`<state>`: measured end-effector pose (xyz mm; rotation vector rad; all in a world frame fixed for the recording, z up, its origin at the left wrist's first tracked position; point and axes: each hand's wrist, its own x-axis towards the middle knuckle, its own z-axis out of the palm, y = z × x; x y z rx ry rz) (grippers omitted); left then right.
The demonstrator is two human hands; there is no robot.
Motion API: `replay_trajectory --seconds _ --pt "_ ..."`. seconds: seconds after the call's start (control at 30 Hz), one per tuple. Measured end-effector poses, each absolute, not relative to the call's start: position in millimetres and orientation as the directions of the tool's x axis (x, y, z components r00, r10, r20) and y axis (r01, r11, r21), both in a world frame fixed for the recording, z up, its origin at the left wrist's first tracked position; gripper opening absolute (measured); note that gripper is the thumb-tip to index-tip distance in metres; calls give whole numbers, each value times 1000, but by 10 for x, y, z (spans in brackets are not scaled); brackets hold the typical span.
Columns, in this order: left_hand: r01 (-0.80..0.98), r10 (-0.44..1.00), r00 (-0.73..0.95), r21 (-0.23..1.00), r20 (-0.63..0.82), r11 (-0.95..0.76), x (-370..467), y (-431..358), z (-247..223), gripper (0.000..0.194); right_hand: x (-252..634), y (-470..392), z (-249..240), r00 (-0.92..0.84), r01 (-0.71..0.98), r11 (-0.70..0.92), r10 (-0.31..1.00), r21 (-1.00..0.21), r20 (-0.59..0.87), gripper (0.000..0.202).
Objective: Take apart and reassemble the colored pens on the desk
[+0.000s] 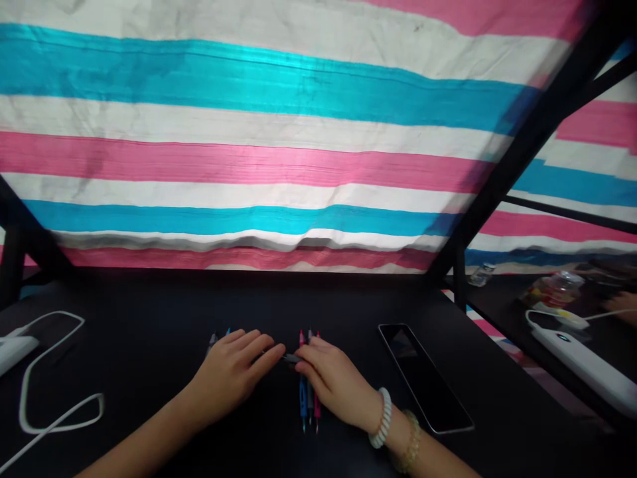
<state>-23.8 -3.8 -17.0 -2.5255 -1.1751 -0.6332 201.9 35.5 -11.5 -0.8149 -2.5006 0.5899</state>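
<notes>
My left hand [233, 368] is closed, its thumb and fingers pinched at the left end of a dark grey pen [291, 358]. My right hand [331, 375] pinches the pen's other end between thumb and fingers. Beneath my right hand, several pens lie side by side, among them a blue pen [303, 398] and a pink pen [317, 405], their tips toward me. Parts of other pens [213, 340] show behind my left hand, mostly hidden by it. All of this is on the black table [164, 305].
A black phone [425, 378] lies right of my right hand. At the left are a white cable [24, 392] and a white power strip [14, 352]. On the neighbouring table are a white device [582, 362], a jar [565, 285] and another person's hand [624, 305].
</notes>
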Motion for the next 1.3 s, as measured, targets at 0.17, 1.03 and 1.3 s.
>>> replay_trajectory --seconds 0.17,1.03,1.3 --pt "867 829 463 33 315 -497 -107 -90 -165 18 1990 377 -169 -695 426 758 624 -494 357 17" --pt "887 861 356 159 362 -433 -125 -113 -190 23 2025 370 -104 -579 399 654 723 -642 376 15" --pt "871 743 392 42 542 -490 -133 -124 -191 17 2002 417 -120 -514 338 431 829 -837 220 26"
